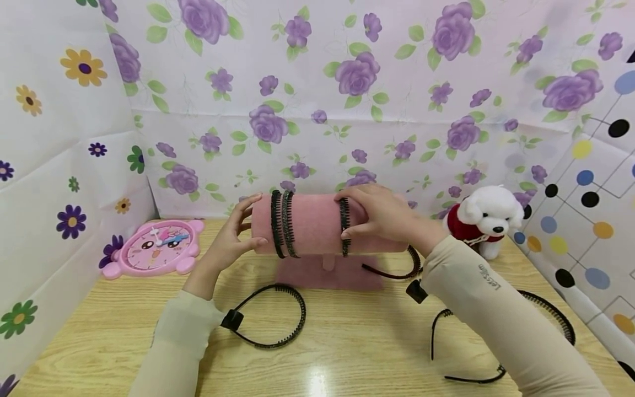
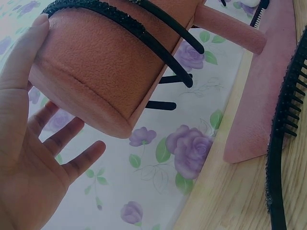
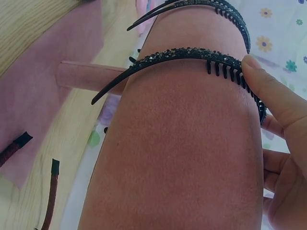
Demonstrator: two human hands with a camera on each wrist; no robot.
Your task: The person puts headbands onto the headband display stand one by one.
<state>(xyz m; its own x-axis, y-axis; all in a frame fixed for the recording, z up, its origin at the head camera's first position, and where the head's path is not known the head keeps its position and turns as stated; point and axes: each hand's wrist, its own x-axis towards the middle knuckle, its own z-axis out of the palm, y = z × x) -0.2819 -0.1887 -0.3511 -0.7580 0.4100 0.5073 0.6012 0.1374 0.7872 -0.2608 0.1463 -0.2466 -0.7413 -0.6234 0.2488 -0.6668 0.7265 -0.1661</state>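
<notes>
Three headbands sit around the pink padded roll (image 1: 317, 227): a black one (image 1: 276, 226) and a glittery one (image 1: 287, 223) close together near its left end, and a third headband (image 1: 345, 211) just right of its middle. Your right hand (image 1: 384, 215) pinches that third band, thumb on the front and fingers behind, so I judge its placing unfinished. Your left hand (image 1: 228, 242) holds the roll's left end between thumb and fingers, apparently steadying it; the left wrist view shows the other fingers spread, off the padding. Loading looks about half done: you have a toothed band (image 1: 303, 311) lying before your left wrist, a dark headband (image 1: 392, 275) beside the stand's base (image 1: 329, 278), and black band parts (image 1: 561, 316) under your right sleeve, though I can't tell whether those are one or two. You're working on a wood-grain table (image 1: 347, 342) that catches a glare at its front, with a pink clock (image 1: 160, 249) to your left and a white plush dog (image 1: 488, 209) to your right. Purple-flowered sheeting (image 1: 312, 55) hangs behind, with a daisy-print panel (image 1: 39, 182) on the left and a dotted one (image 1: 610, 215) on the right.
</notes>
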